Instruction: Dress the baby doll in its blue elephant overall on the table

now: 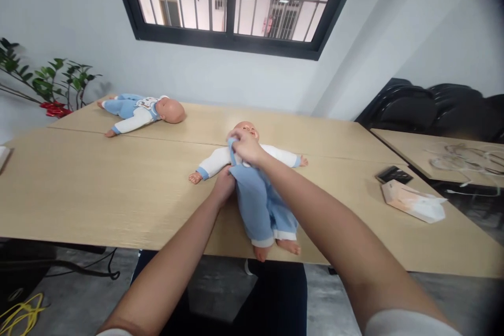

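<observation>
doll (252,189): lies on its back near the desk's front edge, head away from the person, arms spread, feet at the very edge, maybe just past it.
blue overalls (260,205): on the doll's body and legs; the bib strap is pulled up toward the doll's chin.
right hand (246,147): closed, pinching the strap or bib top at the neck, just below the face.
left hand (223,186): pressed against the doll's side at the waist; fingers are hidden behind the cloth, so I cannot tell how far closed it is or whether it grips fabric.
risk, slide: doll's feet are at the desk (98,189) lip; a tug toward the person could drag it off, since only the left hand steadies it.
risk, snag: strap pulled tight against the chin could catch on the head or stretch the cloth.
risk, grip: small pinch on thin fabric, likely to slip if pulled hard.
second doll (142,110): far left of the desk, well apart, no interference.
tissue pack (413,202), phone (394,174): right side, well apart from the hands.
plant (47,84): far left corner, out of the way.
</observation>
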A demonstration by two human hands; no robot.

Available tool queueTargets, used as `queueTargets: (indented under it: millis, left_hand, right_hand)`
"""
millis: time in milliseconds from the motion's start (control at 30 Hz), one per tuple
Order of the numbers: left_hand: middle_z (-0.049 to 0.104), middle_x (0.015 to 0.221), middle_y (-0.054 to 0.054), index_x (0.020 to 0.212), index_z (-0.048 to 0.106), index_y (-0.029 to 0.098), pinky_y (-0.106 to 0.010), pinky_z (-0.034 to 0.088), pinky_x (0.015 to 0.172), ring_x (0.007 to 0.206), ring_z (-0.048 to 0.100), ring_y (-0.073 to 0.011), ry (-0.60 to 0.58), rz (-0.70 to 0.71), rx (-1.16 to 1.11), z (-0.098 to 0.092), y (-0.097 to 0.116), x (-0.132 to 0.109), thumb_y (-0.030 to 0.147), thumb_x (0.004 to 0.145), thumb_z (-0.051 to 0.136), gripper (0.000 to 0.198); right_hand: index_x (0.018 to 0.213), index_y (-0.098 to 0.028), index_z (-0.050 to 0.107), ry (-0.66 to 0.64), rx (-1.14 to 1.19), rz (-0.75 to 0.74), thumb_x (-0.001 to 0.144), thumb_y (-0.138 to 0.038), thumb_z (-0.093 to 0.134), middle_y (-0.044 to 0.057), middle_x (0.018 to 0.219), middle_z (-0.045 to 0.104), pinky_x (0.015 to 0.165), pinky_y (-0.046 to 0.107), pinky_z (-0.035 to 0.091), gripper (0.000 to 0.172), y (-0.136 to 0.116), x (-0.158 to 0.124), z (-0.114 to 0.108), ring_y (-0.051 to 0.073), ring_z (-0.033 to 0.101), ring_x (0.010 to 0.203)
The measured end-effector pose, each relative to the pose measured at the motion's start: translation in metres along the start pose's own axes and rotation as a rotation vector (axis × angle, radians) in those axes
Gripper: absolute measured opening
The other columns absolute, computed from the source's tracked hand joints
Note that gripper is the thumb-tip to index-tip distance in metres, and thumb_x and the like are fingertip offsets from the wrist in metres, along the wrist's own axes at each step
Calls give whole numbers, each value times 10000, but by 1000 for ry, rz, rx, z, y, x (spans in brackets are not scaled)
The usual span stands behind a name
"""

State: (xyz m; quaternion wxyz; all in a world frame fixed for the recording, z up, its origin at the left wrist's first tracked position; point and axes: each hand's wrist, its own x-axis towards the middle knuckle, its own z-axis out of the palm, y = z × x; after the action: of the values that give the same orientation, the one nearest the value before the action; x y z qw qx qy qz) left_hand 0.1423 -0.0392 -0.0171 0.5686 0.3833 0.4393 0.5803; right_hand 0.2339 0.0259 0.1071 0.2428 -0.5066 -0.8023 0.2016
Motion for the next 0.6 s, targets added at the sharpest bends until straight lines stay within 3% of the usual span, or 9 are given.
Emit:
queueTargets:
  millis: [67,100,200,267,300,367,467,533,600]
  left_hand:
    - [761,912,-59,962,702,209,-388,560,866,925,696,-254,12,8,42,-2,-1,-1,323,780,753,221]
    - [756,904,-59,968,693,210,-383,557,853,914,694,-256,25,12,60,-2,-2,-1,314,783,755,221]
    - [748,887,-60,954,683,210,-373,543,839,904,690,-262,63,26,106,-3,-3,-4,283,801,738,178]
    - [752,922,-61,955,683,212,-374,532,858,921,687,-263,90,39,122,-2,-4,-6,265,825,704,142]
    - [755,955,-63,971,684,214,-378,526,878,941,686,-265,107,45,125,-1,-4,-6,259,833,691,146]
    - [758,1032,-71,1026,686,220,-391,512,931,1001,681,-272,149,55,124,0,-5,-6,254,839,684,190]
    - [751,1131,-80,1091,682,231,-408,492,1001,1098,665,-279,192,52,97,2,-5,-4,266,847,687,246]
    - [753,1149,-77,1096,679,232,-411,494,1020,1120,667,-271,191,32,48,2,-4,-2,284,863,670,239]
    - [764,1118,-72,1089,676,225,-409,515,1011,1091,685,-256,171,3,-8,2,-2,0,299,873,651,230]
  right_hand:
    - [1194,-127,632,148,81,102,929,-175,401,108,1136,712,888,313,489,354,5,12,3,199,646,986]
    - [1164,-110,643,153,58,137,930,-186,413,129,1134,709,903,327,482,337,8,16,3,211,643,997]
    - [1089,-111,689,-52,-12,137,884,-255,564,137,1057,725,899,354,477,280,23,12,-7,233,646,939]
    - [1192,-148,676,-127,100,69,866,-324,614,114,1133,721,892,340,485,376,39,0,-22,216,648,942]
    - [1251,-175,652,-87,183,50,870,-357,601,101,1198,707,902,332,487,425,50,-9,-30,206,646,974]
    - [1231,-189,645,154,313,117,895,-382,500,92,1246,687,943,338,485,414,76,-32,-40,201,628,1050]
    - [995,-189,638,542,396,397,825,-378,469,72,1009,706,907,369,519,306,112,-78,-31,212,642,947]
    - [961,-207,606,602,602,540,777,-397,506,36,872,698,820,375,556,283,125,-109,-13,210,658,824]
    - [969,-205,622,495,827,594,732,-393,563,41,895,739,812,388,582,308,126,-133,6,230,700,851]
